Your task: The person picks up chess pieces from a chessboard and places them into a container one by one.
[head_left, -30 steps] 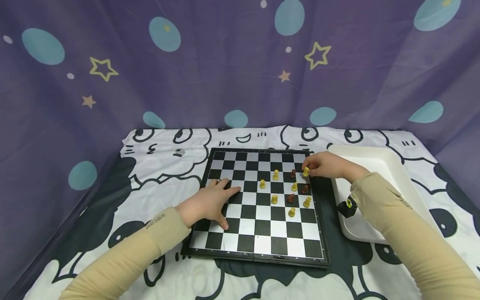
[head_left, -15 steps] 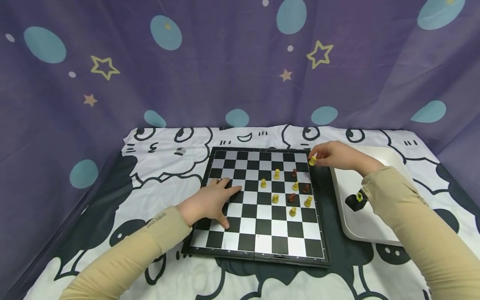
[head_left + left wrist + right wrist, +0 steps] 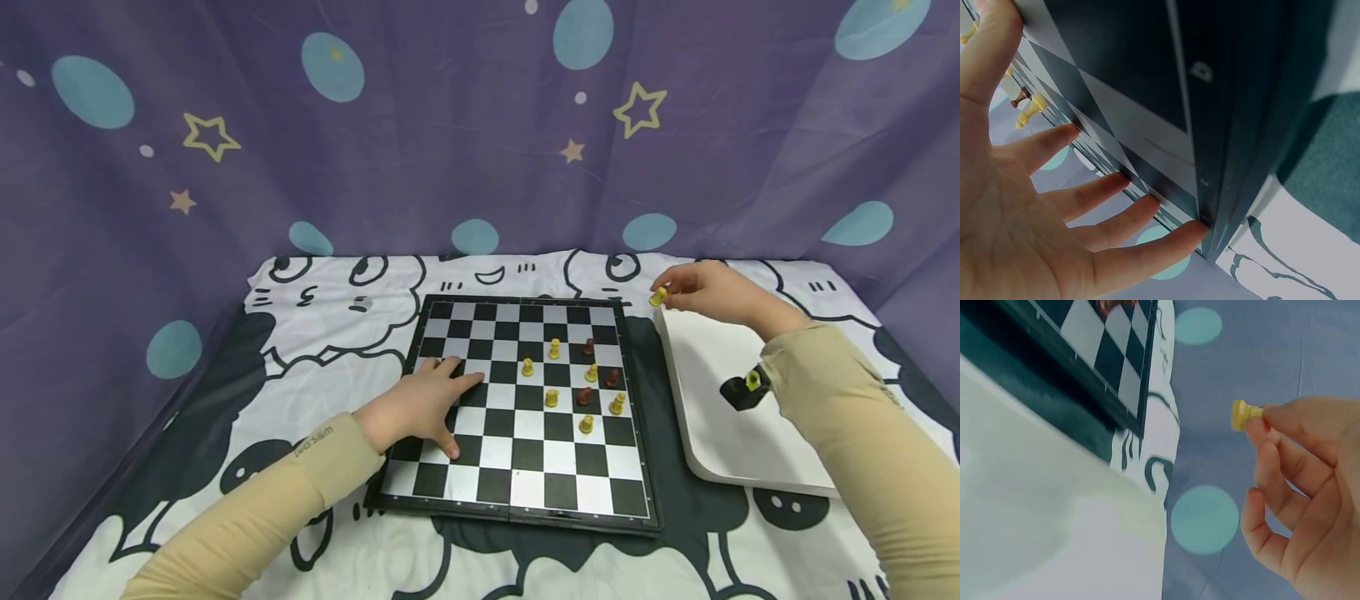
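Observation:
A black-and-white chessboard lies on the patterned cloth. My left hand rests on its left side with fingers spread; in the left wrist view the fingertips touch the squares. My right hand pinches a yellow chess piece between thumb and forefinger, over the far left corner of the white tray. Several yellow chess pieces and a few dark red ones stand on the right half of the board.
The tray stands right of the board, with a strip of dark cloth between them. A black wrist camera on the right sleeve hangs over the tray. Behind the cloth rises a purple curtain.
My right hand has carried the yellow chess piece up from the board's right edge, rightward and away to the tray's far corner. My left hand stays put.

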Available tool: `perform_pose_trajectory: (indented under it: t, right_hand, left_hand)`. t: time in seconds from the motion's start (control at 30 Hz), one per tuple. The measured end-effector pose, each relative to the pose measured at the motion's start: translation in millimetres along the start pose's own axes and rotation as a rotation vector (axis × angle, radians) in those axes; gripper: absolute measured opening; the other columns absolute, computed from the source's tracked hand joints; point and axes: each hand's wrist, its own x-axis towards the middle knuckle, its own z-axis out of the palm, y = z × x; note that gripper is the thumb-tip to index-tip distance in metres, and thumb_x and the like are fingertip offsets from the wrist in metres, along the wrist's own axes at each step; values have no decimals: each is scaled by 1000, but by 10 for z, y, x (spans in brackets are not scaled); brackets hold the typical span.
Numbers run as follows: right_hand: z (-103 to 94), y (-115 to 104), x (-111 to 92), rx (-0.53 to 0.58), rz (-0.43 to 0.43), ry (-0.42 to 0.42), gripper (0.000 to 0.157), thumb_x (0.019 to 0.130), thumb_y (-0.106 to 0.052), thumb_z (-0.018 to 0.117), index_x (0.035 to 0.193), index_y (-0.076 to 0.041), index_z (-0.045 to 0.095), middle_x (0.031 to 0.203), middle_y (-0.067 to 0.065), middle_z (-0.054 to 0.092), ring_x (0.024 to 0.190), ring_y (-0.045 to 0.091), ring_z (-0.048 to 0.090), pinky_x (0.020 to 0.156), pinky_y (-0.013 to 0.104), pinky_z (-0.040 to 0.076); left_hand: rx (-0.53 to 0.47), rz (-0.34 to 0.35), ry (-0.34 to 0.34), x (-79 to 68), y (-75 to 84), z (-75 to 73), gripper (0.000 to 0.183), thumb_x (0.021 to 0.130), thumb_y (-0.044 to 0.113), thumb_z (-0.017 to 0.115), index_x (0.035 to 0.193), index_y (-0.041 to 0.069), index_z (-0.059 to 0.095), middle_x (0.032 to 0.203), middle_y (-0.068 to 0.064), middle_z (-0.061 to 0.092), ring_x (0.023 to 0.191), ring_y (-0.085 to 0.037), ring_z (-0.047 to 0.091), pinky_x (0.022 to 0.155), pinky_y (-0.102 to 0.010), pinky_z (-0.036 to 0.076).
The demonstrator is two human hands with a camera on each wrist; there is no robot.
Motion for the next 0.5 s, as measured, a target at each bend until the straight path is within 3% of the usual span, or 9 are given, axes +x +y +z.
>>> perform_pose_trajectory:
  t: [0.3,0.5]
  right_hand:
    - [-103,269,-37,14,90,38,32,94,-14,56,121,1,58,99,15,67,90,25,62,74,36,48]
    - [-34,452,-30,46,104,46,33,95,-15,54,121,4,57,96,15,67,83,16,61,70,29,47]
  left_hand:
    - [1,-2,0,1,13,9,112,52,49,89,147,20,37,149,-19,32,131,-44,33,97,-55,43]
    - [4,-8,-3,4,4,10,112,52,49,89,147,20,37,149,-19,31,132,-44,32,98,-54,42]
